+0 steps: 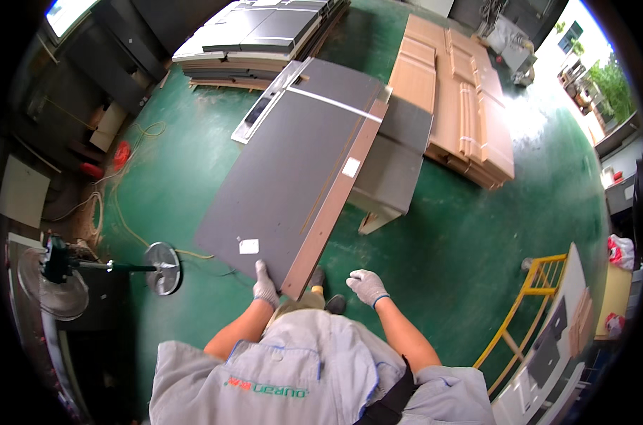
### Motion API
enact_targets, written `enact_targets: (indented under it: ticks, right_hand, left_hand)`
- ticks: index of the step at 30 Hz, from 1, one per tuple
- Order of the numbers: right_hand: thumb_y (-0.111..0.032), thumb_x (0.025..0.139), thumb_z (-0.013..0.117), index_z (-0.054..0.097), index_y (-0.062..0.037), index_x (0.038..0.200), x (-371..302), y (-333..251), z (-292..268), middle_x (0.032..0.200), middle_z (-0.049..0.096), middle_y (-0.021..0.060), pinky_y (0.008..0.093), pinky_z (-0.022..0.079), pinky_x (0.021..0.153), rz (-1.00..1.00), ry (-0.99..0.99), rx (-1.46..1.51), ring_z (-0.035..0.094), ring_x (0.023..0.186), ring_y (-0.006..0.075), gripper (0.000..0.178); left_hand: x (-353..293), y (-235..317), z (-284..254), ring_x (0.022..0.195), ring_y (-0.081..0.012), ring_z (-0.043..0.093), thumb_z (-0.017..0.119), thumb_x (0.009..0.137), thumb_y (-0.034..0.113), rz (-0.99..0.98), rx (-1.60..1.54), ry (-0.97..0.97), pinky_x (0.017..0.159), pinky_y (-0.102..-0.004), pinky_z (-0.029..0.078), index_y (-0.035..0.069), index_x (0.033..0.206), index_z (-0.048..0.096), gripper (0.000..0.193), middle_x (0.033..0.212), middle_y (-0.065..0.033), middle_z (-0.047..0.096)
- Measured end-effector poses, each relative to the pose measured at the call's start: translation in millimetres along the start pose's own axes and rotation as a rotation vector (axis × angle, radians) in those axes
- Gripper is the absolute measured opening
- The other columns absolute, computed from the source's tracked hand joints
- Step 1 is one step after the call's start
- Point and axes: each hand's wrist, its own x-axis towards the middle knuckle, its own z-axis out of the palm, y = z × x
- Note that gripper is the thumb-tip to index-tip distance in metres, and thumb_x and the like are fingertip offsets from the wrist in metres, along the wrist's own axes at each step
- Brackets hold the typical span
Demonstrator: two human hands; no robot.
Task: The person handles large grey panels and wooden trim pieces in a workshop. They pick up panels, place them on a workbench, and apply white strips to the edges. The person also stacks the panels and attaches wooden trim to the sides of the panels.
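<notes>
A long dark-grey panel (286,156) lies at a slant in front of me, its near end reaching toward my waist. Its right side shows a brown edge (335,184) with a white label. My left hand (266,289), in a pale work glove, grips the near end with the thumb along the top face; its other fingers are hidden underneath. A second white label (248,246) sits close to that thumb. My right hand (368,286), gloved too, hangs apart from the panel with its fingers curled in, and nothing shows in it. A grey bench-like support (388,177) stands under the panel.
Strapped grey panels (264,32) are stacked at the far left, brown boards (470,106) at the far right. A pedestal fan (55,273) lies left, near a yellow cord (126,223) on the green floor. At right stands a yellow-framed cart (505,326).
</notes>
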Motion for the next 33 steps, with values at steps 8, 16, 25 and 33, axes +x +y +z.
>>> enact_targets:
  ticks: [8,16,25,33]
  right_hand:
    - [-0.05,0.096,0.065,0.063,-0.0027,0.12,-17.2,-39.3,92.3,0.112,0.067,0.0097,0.0388,0.056,0.077,0.499,-0.349,0.828,0.069,0.09,0.022,0.053]
    - [-0.057,0.093,0.072,0.054,-0.0079,0.143,15.2,-115.1,176.0,0.133,0.063,0.0081,0.055,0.054,0.094,0.541,0.079,1.186,0.064,0.118,0.0302,0.072]
    - [-0.047,0.093,0.077,0.055,-0.0143,0.142,25.5,-142.5,185.9,0.131,0.066,0.0062,0.0512,0.054,0.101,0.598,0.324,1.491,0.066,0.117,0.0286,0.063]
    - [-0.051,0.09,0.08,0.053,-0.0123,0.144,34.6,-100.0,213.4,0.134,0.063,0.005,0.045,0.05,0.106,0.603,0.433,1.309,0.062,0.121,0.0251,0.072]
  left_hand:
    - [26.2,68.4,-18.8,0.118,-0.0291,0.066,0.049,0.091,0.083,0.012,0.051,-0.201,0.096,-0.0542,0.055,0.019,0.142,0.058,0.082,0.133,-0.0061,0.067]
    - [116.5,277.4,-108.0,0.111,-0.0297,0.069,0.059,0.096,0.068,0.113,0.587,-0.118,0.089,-0.0532,0.058,0.01,0.135,0.062,0.07,0.126,-0.0088,0.069]
    - [153.9,306.9,-122.0,0.117,-0.0365,0.067,0.037,0.096,0.083,-0.128,1.076,-0.38,0.099,-0.0581,0.054,0.007,0.146,0.056,0.093,0.135,-0.0146,0.067]
    - [129.0,324.7,-101.4,0.101,-0.0352,0.07,0.037,0.096,0.082,-0.24,1.129,-0.413,0.087,-0.0489,0.059,0.004,0.142,0.059,0.094,0.127,-0.0171,0.069]
